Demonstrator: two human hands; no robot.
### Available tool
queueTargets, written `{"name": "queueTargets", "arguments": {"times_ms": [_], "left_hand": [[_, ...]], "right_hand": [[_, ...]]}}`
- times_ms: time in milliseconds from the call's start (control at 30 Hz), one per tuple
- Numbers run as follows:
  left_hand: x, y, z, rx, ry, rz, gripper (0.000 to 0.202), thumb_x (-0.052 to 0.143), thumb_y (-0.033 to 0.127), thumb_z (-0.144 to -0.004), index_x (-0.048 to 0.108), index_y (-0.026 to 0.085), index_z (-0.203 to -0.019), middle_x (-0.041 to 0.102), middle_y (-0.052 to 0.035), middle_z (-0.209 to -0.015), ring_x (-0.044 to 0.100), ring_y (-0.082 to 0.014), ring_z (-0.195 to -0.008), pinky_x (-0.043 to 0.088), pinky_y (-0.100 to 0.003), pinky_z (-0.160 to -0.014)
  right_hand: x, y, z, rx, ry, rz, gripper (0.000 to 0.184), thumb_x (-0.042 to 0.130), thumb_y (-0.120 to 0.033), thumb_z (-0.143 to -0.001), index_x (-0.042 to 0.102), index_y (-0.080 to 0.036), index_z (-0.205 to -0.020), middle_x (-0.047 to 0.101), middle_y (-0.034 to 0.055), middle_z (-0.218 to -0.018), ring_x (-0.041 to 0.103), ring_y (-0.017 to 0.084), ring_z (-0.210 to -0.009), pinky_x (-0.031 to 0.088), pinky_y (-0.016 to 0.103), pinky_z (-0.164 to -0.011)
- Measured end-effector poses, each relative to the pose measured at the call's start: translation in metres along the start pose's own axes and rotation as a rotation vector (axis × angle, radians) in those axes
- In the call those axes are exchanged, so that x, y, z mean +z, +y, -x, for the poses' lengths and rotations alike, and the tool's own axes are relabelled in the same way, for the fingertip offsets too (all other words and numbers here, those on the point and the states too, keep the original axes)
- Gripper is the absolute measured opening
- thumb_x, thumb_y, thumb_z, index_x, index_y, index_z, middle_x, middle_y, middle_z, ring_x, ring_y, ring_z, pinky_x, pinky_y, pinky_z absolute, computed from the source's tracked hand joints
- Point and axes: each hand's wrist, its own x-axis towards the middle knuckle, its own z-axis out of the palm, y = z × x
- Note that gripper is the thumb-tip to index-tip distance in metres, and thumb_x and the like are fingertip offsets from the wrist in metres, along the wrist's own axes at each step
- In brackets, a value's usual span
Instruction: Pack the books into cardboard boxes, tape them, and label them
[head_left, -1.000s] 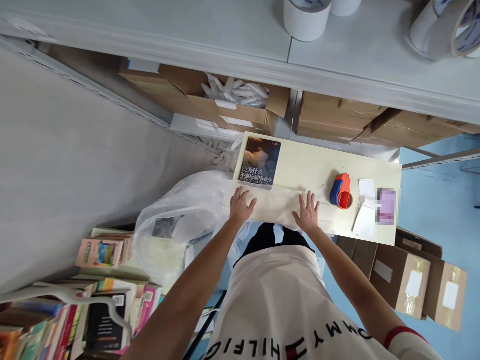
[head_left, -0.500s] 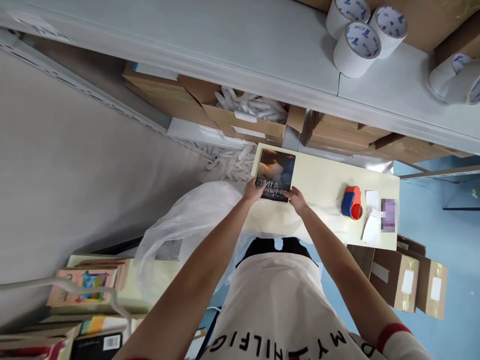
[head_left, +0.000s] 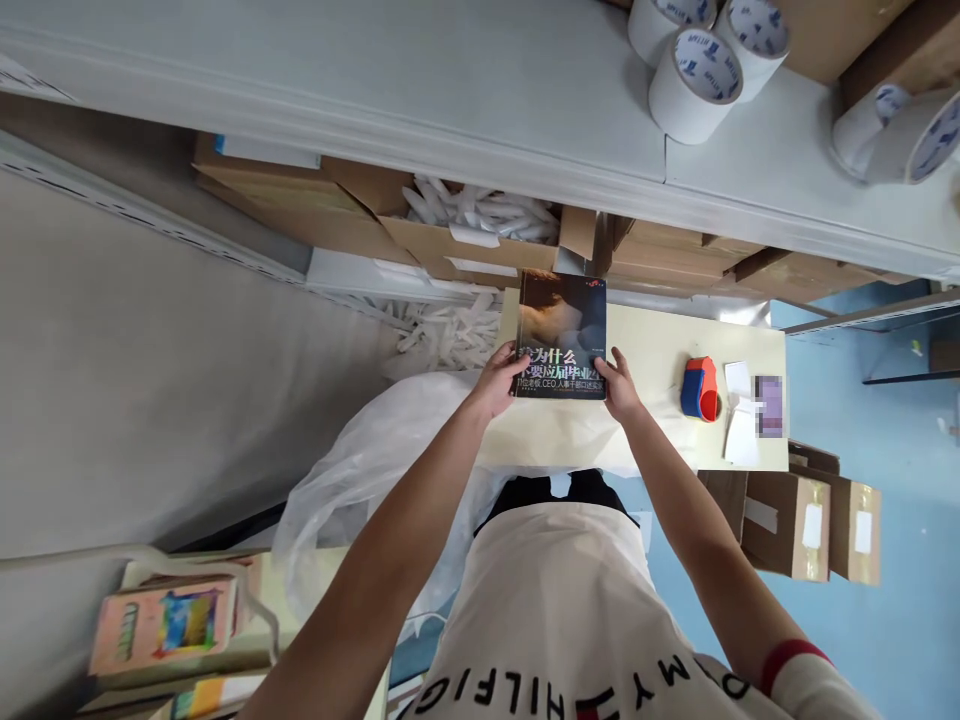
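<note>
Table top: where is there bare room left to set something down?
The widest bare patch of the table lies between the book, held by the left hand and right hand, and the tape dispenser. The right end is crowded with paper slips; clear plastic sheet covers the near edge.

Book (head_left: pixel 561 335) on table (head_left: pixel 652 350); tape dispenser (head_left: pixel 699 388) right.

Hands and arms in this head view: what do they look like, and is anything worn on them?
The left hand and right hand are bare: no gloves, no watch or bracelet at the wrists. The forearms are uncovered. On the right upper arm a short white sleeve ends in a red band; it belongs to a white T-shirt with dark and red lettering.
</note>
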Motion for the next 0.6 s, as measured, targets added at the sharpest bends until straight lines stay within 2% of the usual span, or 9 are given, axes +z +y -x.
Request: {"name": "queueTargets", "arguments": {"times_ms": [100,233,333,433,533,600], "left_hand": [[0.013,-0.005,0.018,0.024,-0.059,-0.061,0.06,0.074,0.047,-0.07,0.055,0.021,-0.121,0.07,-0.0052,-0.104,0.068,-0.0224,-0.093,0.055,-0.043,-0.085],[0.032,-0.025,0.033,0.059,-0.103,-0.256,0.058,0.067,0.055,-0.076,0.059,0.019,-0.121,0.071,-0.0089,-0.112,0.066,-0.0242,-0.104,0.052,-0.041,-0.093],[0.048,-0.041,0.033,0.146,-0.087,-0.556,0.05,0.051,0.054,-0.088,0.063,0.018,-0.122,0.068,-0.012,-0.123,0.061,-0.0261,-0.117,0.047,-0.041,-0.102],[0.065,-0.054,0.026,0.245,-0.037,-1.031,0.045,0.056,0.041,-0.087,0.06,0.021,-0.127,0.061,-0.0134,-0.136,0.054,-0.0291,-0.129,0.037,-0.047,-0.112],[0.082,-0.067,0.017,0.208,-0.004,-1.459,0.048,0.062,0.026,-0.082,0.059,0.026,-0.13,0.06,-0.0128,-0.138,0.053,-0.0326,-0.13,0.023,-0.061,-0.115],[0.09,-0.075,0.011,0.159,0.006,-1.566,0.042,0.056,0.018,-0.083,0.063,0.027,-0.123,0.067,-0.012,-0.127,0.06,-0.0325,-0.12,0.017,-0.067,-0.114]], "right_hand": [[-0.008,-0.018,0.022,0.031,-0.088,-0.165,0.063,0.076,-0.048,-0.07,0.053,-0.026,-0.124,0.073,0.0017,-0.097,0.07,0.024,-0.093,0.058,0.04,-0.08],[-0.033,-0.028,0.054,-0.022,-0.104,-0.173,0.058,0.079,-0.045,-0.067,0.057,-0.027,-0.117,0.074,-0.0003,-0.088,0.07,0.024,-0.089,0.058,0.039,-0.078],[-0.071,-0.024,0.078,-0.042,-0.053,-0.148,0.054,0.077,-0.046,-0.069,0.058,-0.028,-0.116,0.074,0.0001,-0.088,0.071,0.025,-0.089,0.059,0.04,-0.077],[-0.121,-0.018,0.1,-0.059,0.022,-0.145,0.055,0.077,-0.044,-0.069,0.059,-0.028,-0.118,0.075,0.0008,-0.089,0.072,0.025,-0.088,0.059,0.04,-0.076],[-0.168,-0.013,0.118,-0.043,0.082,-0.158,0.058,0.078,-0.044,-0.068,0.058,-0.028,-0.121,0.075,0.0014,-0.089,0.072,0.025,-0.085,0.059,0.041,-0.075],[-0.192,-0.008,0.128,-0.033,0.108,-0.163,0.059,0.078,-0.044,-0.067,0.059,-0.028,-0.121,0.075,0.0019,-0.092,0.072,0.025,-0.083,0.06,0.041,-0.074]]}}
